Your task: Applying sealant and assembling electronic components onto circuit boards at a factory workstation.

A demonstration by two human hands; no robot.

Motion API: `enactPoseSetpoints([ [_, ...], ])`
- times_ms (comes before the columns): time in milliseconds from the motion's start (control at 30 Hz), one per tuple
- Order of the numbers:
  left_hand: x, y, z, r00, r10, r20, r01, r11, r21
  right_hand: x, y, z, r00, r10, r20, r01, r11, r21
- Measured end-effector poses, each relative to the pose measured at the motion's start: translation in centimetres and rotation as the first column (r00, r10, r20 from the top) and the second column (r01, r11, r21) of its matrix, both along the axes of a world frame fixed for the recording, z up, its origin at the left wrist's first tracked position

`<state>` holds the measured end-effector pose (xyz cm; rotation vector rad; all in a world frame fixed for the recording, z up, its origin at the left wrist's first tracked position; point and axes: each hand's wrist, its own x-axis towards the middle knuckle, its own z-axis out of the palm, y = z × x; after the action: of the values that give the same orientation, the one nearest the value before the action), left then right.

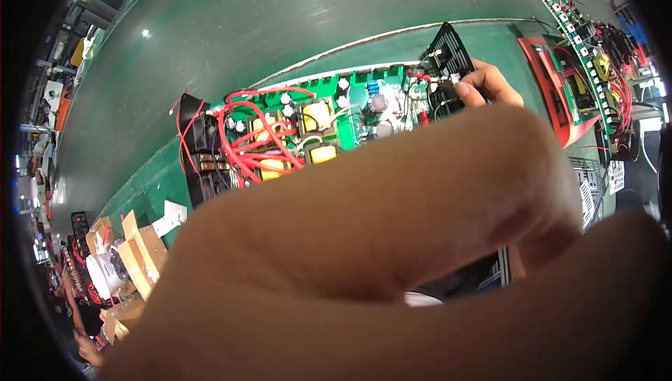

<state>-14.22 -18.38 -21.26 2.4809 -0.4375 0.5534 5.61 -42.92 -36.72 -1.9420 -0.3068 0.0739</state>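
My left hand (pixel 378 213) is raised very close to the camera, blurred, and covers much of the lower middle. One of its fingers is bent; its fingertips are not clear. Beyond it lies a green circuit board (pixel 360 104) with yellow transformers (pixel 318 116) and thick red wires (pixel 241 132). At the board's right end stands a black vented end panel (pixel 451 48). My right hand (pixel 498 86) grips this panel near its lower edge, thumb on the near side and fingers behind. Black fans (pixel 203 136) sit at the board's left end. The raised hand hides the board's near side.
A red casing (pixel 546 87) and another circuit board (pixel 595 66) with red wires lie at the right. Open cardboard boxes (pixel 140 251) stand at the lower left, near another person's arm (pixel 72 304). The green work surface (pixel 147 188) borders a grey surface (pixel 231 31) beyond.
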Motion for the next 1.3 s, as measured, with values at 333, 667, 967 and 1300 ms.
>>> enactPoseSetpoints([
  [333,-0.2,-0.5,1.0,0.997,0.080,0.009,-0.080,0.989,0.120,-0.3,0.9,0.0,0.996,0.049,0.075,-0.048,0.999,-0.016],
  [667,2.9,-4.2,1.6,0.984,-0.025,0.178,0.013,0.998,0.065,-0.5,0.0,1.7,0.958,0.048,0.284,-0.027,0.997,-0.077],
  [967,3.9,-4.3,-2.3,0.964,-0.119,0.239,0.136,0.989,-0.057,0.7,-0.3,-0.7,0.969,0.048,0.244,-0.041,0.999,-0.031],
  [1300,-5.5,0.0,2.4,0.962,0.218,0.163,-0.256,0.927,0.275,0.5,-0.7,-0.6,0.995,0.044,0.087,-0.041,0.999,-0.035],
])
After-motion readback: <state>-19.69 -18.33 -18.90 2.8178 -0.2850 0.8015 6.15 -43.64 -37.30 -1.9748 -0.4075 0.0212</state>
